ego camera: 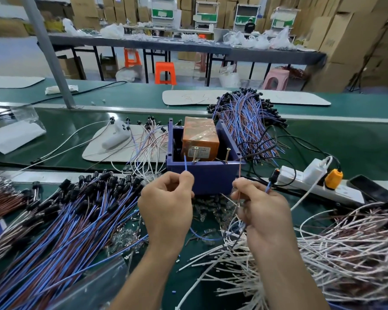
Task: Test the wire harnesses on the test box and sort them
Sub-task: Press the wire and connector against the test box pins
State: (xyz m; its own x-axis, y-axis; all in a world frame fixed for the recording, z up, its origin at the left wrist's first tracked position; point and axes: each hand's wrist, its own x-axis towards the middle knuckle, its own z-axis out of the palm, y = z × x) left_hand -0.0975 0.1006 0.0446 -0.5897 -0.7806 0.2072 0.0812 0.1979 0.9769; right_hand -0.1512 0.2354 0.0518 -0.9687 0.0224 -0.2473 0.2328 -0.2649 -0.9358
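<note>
Harness: I hold one blue-and-brown harness [269, 178] before the test box [205, 175].
Left hand [167, 206]: pinched closed on its blue wire [185, 163], the tip up near a screw [195, 154].
Right hand [261, 208]: closed around the brown wire [240, 173] and the black end.
Around: blue-brown pile [76, 211] at left, white pile [349, 253] at right, power strip [318, 183] beside the box.

The green bench [112, 222] is carrying wire harness piles [61, 220], a blue box [208, 175] and a power strip [318, 186].
</note>
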